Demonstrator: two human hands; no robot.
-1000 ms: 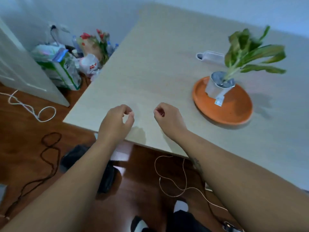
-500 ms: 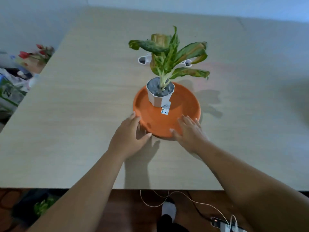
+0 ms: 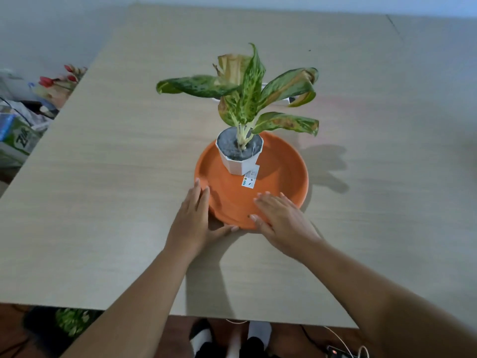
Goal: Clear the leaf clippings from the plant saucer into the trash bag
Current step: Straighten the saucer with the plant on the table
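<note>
Hands at the near rim of the saucer (image 3: 284, 174), one on each side. Left hand (image 3: 192, 223) lies flat and open against the saucer's left near edge: fingers stretched forward along the rim, thumb spread out to its right and tucked under or against the lowest part of the rim. It touches the saucer but has closed on nothing. Right hand (image 3: 281, 218) is also open, palm down, fingers spread and resting over the near right part of the rim, fingertips reaching onto the orange inner surface; whether the thumb hooks beneath the edge cannot be told. Saucer is round, orange, and sits on the pale wood-grain table (image 3: 103, 202), directly ahead of both hands. Pot (image 3: 240, 158), white and faceted with dark soil, stands upright in the far half of the saucer, beyond the fingertips of both hands and slightly nearer the left one. Label (image 3: 250, 179) hangs from the pot's near side onto the saucer floor, between the two hands and ahead of them. Plant (image 3: 247, 94) rises from the pot with mottled green leaves, several yellowed or browned at the tips. No loose clippings can be made out on the visible saucer floor. Dark bag (image 3: 51, 324) with green leafy material in it lies on the floor under the table's near edge, well behind and to the left of the left hand.
</note>
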